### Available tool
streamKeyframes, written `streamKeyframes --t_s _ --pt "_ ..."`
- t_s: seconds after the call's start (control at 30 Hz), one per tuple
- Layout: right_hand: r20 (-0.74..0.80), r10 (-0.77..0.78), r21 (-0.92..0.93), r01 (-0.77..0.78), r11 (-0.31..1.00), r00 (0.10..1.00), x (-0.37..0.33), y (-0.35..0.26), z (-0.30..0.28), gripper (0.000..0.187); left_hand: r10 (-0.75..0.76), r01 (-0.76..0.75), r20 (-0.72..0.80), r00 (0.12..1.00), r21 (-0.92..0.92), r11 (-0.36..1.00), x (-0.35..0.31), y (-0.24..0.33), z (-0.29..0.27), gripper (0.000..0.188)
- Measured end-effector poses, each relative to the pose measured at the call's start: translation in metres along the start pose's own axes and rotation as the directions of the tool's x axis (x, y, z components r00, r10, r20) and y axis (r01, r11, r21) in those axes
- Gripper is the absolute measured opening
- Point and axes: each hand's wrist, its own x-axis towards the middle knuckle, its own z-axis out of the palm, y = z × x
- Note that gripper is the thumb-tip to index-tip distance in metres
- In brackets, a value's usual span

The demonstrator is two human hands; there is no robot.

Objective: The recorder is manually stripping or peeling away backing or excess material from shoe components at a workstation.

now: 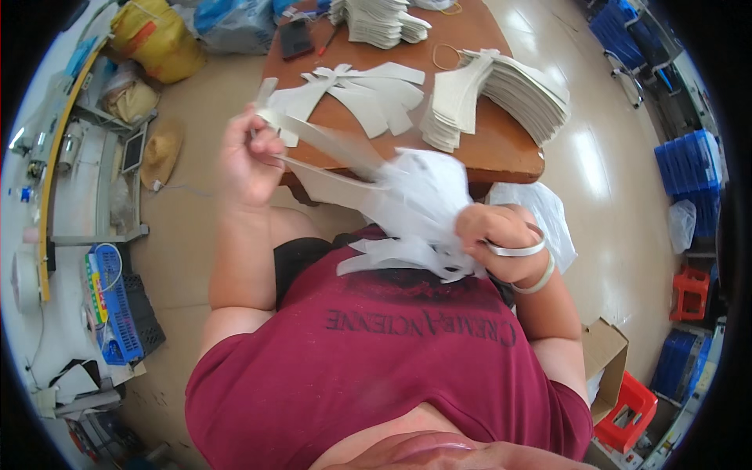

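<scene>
My left hand point(254, 157), raised at the table's near left corner, pinches the end of a long, pale cut piece point(329, 145) smeared by motion. Lower and to the right, my right hand point(501, 239) is closed round a loose bunch of thin white translucent strips point(415, 211). The bunch fans out in front of my chest, and the pale piece runs into it; where one stops and the other starts is blurred. Beyond my left hand, several flat off-white cut pieces point(368, 98) lie spread and overlapping on the brown table point(509, 160).
A tall stack of curved off-white pieces point(529, 94) stands at the table's right, another stack point(376, 23) at its far end. A dark phone point(295, 39) lies far left. A white plastic bag point(536, 211) hangs by the near right corner. A cardboard box point(607, 364) and red stool point(630, 411) are lower right.
</scene>
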Motion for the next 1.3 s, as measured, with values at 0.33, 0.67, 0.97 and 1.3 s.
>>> streamKeyframes --t_s 0.33,0.67,0.97,1.3 --pt "-0.262 0.284 0.117 -0.262 0.958 0.922 -0.090 0.030 -0.040 0.028 0.325 -0.305 0.052 0.944 0.513 0.803 -0.020 0.052 0.047 0.026" --pt "-0.350 0.378 0.726 -0.007 0.688 0.857 -0.018 0.070 0.003 0.031 -0.273 0.028 0.293 0.917 0.633 0.774 -0.017 -0.025 0.133 0.028" --pt "-0.391 0.602 0.843 0.009 0.538 0.697 -0.033 0.056 -0.006 0.020 -0.394 0.091 0.340 0.854 0.648 0.756 0.022 -0.081 0.152 0.028" --pt "-0.636 0.570 0.759 0.287 0.584 0.520 -0.056 0.074 -0.064 0.016 -0.568 0.223 0.253 0.783 0.739 0.636 0.089 -0.110 0.137 0.044"
